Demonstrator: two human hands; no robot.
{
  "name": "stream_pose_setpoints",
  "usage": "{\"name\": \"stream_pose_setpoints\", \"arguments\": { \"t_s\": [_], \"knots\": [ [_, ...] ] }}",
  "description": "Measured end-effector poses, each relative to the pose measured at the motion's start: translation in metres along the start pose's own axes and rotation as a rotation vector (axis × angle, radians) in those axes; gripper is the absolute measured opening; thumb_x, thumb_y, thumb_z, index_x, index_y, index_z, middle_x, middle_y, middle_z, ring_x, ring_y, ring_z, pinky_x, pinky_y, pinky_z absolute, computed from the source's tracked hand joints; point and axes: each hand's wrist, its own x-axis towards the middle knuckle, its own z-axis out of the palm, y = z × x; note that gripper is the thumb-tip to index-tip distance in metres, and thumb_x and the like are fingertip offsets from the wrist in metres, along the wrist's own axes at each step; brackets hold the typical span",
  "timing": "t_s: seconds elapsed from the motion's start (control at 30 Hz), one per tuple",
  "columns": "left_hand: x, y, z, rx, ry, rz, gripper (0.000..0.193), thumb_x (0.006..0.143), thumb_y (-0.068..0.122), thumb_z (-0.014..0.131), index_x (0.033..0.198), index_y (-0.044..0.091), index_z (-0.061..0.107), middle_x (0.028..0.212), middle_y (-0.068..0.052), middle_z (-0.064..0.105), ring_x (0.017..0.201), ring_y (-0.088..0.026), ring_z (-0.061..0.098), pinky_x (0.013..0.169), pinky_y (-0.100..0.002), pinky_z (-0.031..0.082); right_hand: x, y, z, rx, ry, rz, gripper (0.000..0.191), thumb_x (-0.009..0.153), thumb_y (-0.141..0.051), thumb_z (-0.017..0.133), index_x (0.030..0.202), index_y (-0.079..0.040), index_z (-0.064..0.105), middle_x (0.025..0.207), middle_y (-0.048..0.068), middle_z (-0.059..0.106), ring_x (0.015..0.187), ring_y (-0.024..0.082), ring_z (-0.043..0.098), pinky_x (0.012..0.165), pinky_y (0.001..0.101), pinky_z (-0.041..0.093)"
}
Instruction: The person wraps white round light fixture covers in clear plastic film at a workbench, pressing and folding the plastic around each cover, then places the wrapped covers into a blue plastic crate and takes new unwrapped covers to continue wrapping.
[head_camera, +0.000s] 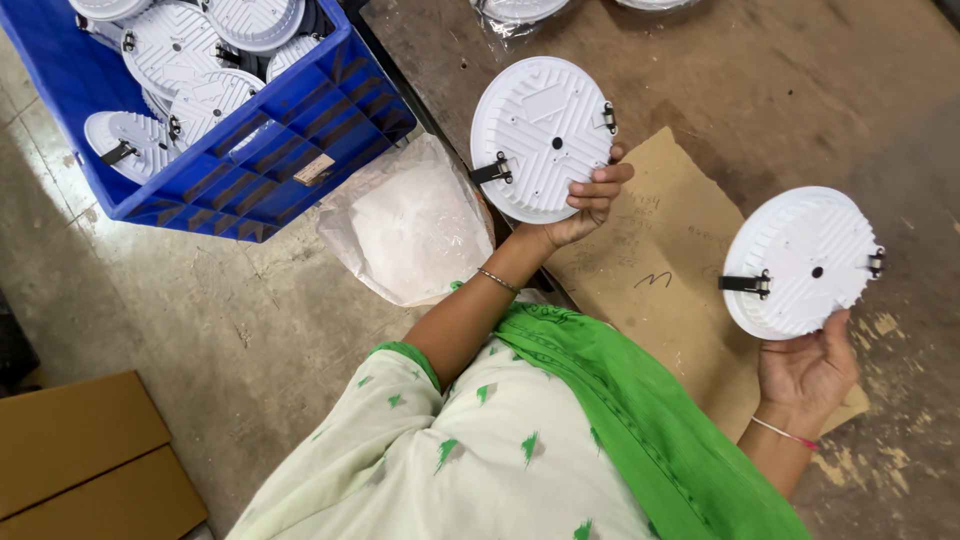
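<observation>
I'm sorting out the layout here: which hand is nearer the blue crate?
Left. The left hand, holding a white disc, is just right of the blue crate; the right hand is far right.

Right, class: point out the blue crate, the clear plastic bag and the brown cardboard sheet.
blue crate (262, 170), head view, on its ribbed front wall.
clear plastic bag (405, 225), head view, on its middle.
brown cardboard sheet (665, 250), head view, on its bare centre.

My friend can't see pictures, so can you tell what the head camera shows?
Seen from above, a person's left hand and right hand each hold up a round white ribbed disc with black spring clips over a worn table. A blue crate at upper left holds more such discs, beside a clear plastic bag.
</observation>
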Motion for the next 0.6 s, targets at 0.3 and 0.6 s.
{"name": "stream_pose_setpoints", "arguments": {
  "t_s": [0.3,0.6],
  "knots": [
    [-0.004,0.01,-0.013,0.016,0.062,0.05,0.027,0.11,0.012,0.039,0.122,-0.01,0.049,0.092,-0.01,0.046,0.065,-0.013,0.053,0.054,-0.022,0.049,0.011,0.009,-0.004,-0.024,0.03,0.009,0.051,0.109,-0.017,0.062,0.157,-0.005,0.048,0.162,0.012,0.054,0.152,0.029,0.053,0.127,0.0518,0.047],
    [-0.007,0.038,-0.052,0.304,0.306,0.089,0.036,0.098,0.024,0.05,0.12,-0.003,0.056,0.094,-0.011,0.056,0.072,-0.017,0.057,0.059,-0.026,0.05,0.017,0.0,-0.008,-0.042,0.062,-0.011,0.049,0.106,-0.018,0.062,0.152,-0.003,0.049,0.154,0.012,0.058,0.145,0.028,0.056,0.12,0.0483,0.047]
  ]
}}
